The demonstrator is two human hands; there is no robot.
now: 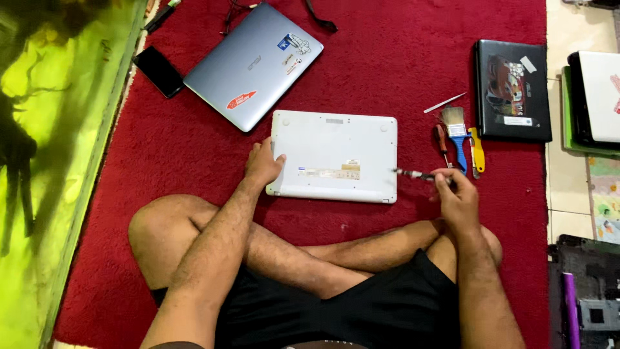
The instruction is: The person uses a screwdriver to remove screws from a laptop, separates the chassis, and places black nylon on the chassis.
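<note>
A white laptop lies upside down on the red carpet in front of my crossed legs. My left hand rests on its left edge, thumb on the bottom panel. Just right of the laptop, my right hand holds a thin screwdriver whose tip points left toward the laptop's right edge.
A silver laptop with stickers and a black phone lie at the back left. A blue-handled brush, a red screwdriver, a yellow tool and a white stick sit right of the white laptop. A black laptop and more devices lie at the right edge.
</note>
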